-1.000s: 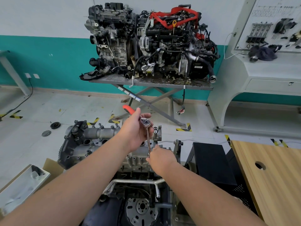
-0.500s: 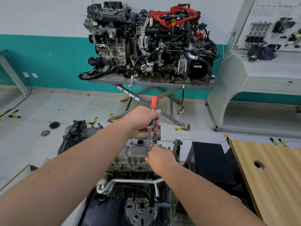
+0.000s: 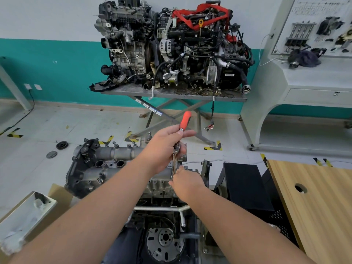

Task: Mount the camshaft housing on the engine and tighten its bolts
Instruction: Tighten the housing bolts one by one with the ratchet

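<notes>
Left hand (image 3: 163, 147) grips ratchet (image 3: 182, 128); right hand (image 3: 187, 182) pinches its extension (image 3: 173, 167) over camshaft housing (image 3: 118, 162), seated on near engine (image 3: 163, 231). Risk: tilted extension slips off bolt.

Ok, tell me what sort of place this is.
Most likely an automotive training workshop. Two complete engines sit on a scissor lift table by the wall, a display board of mounted parts stands at right, and yellow-black hazard tape marks the floor.
</notes>
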{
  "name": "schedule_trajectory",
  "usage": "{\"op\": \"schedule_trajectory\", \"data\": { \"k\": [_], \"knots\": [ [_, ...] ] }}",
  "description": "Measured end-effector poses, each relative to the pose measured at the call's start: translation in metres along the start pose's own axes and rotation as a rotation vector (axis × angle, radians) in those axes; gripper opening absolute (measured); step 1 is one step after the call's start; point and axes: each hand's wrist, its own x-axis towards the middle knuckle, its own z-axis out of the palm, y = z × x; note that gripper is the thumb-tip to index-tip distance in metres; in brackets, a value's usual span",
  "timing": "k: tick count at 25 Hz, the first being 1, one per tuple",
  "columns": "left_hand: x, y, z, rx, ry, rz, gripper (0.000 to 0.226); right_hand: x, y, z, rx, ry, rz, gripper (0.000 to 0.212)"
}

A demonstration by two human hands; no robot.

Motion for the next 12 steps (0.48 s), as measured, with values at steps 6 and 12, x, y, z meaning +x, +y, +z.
{"op": "schedule_trajectory", "data": {
  "k": [6, 12],
  "knots": [
    [0.002, -0.005, 0.010, 0.105, 0.234, 0.084, 0.034, 0.000, -0.001, 0.000, 0.075, 0.008, 0.059, 0.049],
    [-0.004, -0.012, 0.010, -0.001, 0.189, 0.079, 0.056, -0.002, -0.002, -0.002, 0.019, -0.037, 0.010, 0.044]
  ]
}}
